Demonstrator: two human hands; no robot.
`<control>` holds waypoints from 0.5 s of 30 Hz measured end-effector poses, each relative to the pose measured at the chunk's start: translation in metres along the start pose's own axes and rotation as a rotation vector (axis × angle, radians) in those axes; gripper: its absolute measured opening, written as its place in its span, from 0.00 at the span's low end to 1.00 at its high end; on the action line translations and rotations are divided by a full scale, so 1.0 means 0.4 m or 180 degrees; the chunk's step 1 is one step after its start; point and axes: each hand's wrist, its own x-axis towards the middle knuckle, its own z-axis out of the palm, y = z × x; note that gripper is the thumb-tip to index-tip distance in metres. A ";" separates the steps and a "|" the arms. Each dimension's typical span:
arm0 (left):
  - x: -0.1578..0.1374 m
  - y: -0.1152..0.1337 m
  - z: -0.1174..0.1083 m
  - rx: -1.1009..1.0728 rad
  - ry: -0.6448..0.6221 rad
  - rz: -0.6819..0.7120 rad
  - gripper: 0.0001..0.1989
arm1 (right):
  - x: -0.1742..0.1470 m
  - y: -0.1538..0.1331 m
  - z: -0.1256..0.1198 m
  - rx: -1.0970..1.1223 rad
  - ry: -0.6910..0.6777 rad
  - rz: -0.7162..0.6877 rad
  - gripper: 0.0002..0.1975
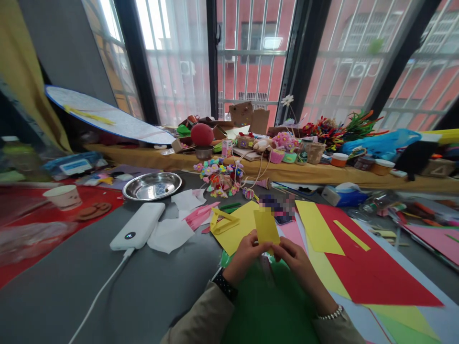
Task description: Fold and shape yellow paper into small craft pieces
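Note:
Both my hands pinch a small yellow piece of paper by its lower edge and hold it up over the table. My left hand has thumb and fingers closed at its lower left corner. At the lower right corner, my right hand grips it the same way. Behind them lies a larger yellow sheet with a folded yellow paper strip on top. A green sheet or mat is beneath my hands.
Red card and yellow paper lie at right. On the left are a white power bank with its cable, white tissue and a metal plate. Pom-pom flowers stand behind, before a crowded sill.

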 end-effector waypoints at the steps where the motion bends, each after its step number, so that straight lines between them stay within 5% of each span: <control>1: -0.001 0.001 0.001 -0.0020 -0.0008 -0.0025 0.13 | 0.000 0.001 0.000 0.0058 -0.0008 0.0018 0.13; 15: -0.002 0.000 0.004 0.0094 -0.0093 0.0006 0.13 | 0.003 0.017 0.003 -0.0168 0.0279 -0.0016 0.16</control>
